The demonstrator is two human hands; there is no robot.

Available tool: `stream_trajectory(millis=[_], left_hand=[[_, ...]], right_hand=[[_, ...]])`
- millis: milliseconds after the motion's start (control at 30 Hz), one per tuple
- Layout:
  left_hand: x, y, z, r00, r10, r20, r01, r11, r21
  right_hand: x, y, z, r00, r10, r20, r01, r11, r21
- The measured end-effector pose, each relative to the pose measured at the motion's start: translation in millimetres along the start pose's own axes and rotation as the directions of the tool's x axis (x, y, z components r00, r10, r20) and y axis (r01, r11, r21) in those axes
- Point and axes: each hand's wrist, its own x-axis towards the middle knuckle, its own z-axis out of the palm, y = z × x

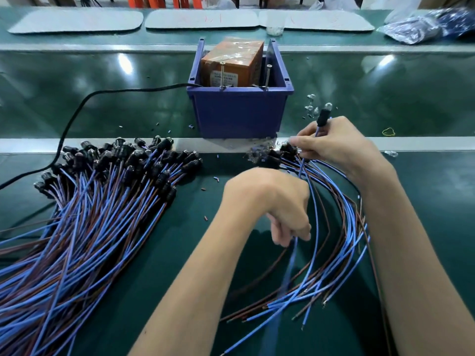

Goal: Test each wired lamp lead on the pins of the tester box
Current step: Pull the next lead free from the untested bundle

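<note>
One lamp lead (322, 118) stands upright in the right hand (341, 145), fingers curled round its wires, at the worktop's (195, 253) far edge. The left hand (267, 196) pinches a blue wire (293, 253) lower down. Free both bare ends (324, 301) before touching the tester box (231, 64) pins (221, 73).

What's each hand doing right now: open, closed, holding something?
Left hand: closed, fingers pinching a blue wire.
Right hand: closed, holding a lamp lead, bulb end up.
</note>
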Motion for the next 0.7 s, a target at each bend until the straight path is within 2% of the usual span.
stream_trajectory(millis=[133, 233, 300, 367, 433, 467, 500, 567, 600, 633, 700], left_hand=[[4.1, 23.7, 13.4, 0.991, 0.055, 0.122, -0.05, 0.998, -0.043], [1.5, 38.2, 19.1, 0.982, 0.109, 0.156, -0.108, 0.994, -0.016], [-6.9, 37.3, 18.8, 0.986, 0.139, 0.091, -0.147, 0.986, 0.081], [-22.1, 21.6, 15.3, 0.985, 0.16, -0.059, -0.146, 0.971, 0.187], [-40.9, -6.8, 11.1, 0.963, 0.08, -0.256, -0.016, 0.97, 0.241], [-50.6, -23.5, 8.5, 0.925, -0.025, -0.378, 0.106, 0.975, 0.195], [-59.5, -40.8, 4.9, 0.842, -0.157, -0.517, 0.253, 0.96, 0.121], [-77.0, -73.8, -2.8, 0.56, -0.431, -0.708, 0.54, 0.838, -0.083], [-83.9, -88.4, -5.8, 0.447, -0.518, -0.729, 0.596, 0.781, -0.189], [-89.9, -100.7, -8.1, 0.384, -0.57, -0.727, 0.601, 0.752, -0.271], [-98.5, -116.7, -9.4, 0.371, -0.627, -0.685, 0.586, 0.731, -0.351]], right_hand=[[-2.2, 3.1, 2.4, 0.993, -0.028, 0.114, 0.031, 0.999, -0.026], [-1.1, 4.1, 5.3, 0.987, -0.061, 0.148, 0.093, 0.971, -0.221], [-0.4, 5.9, 6.2, 0.985, -0.061, 0.162, 0.122, 0.91, -0.397], [0.5, 8.1, 5.9, 0.983, -0.045, 0.177, 0.125, 0.871, -0.475], [1.0, 10.4, 4.2, 0.982, -0.002, 0.189, 0.105, 0.837, -0.537], [1.5, 12.2, 3.8, 0.982, 0.022, 0.19, 0.092, 0.816, -0.571], [1.7, 13.9, 3.4, 0.982, 0.041, 0.183, 0.079, 0.795, -0.602], [2.5, 16.0, 4.2, 0.987, 0.053, 0.153, 0.056, 0.775, -0.629], [2.8, 16.2, 5.3, 0.989, 0.047, 0.143, 0.053, 0.778, -0.626], [2.5, 15.5, 6.5, 0.99, 0.041, 0.137, 0.053, 0.787, -0.615], [1.8, 13.5, 8.3, 0.989, 0.037, 0.143, 0.057, 0.796, -0.603]])
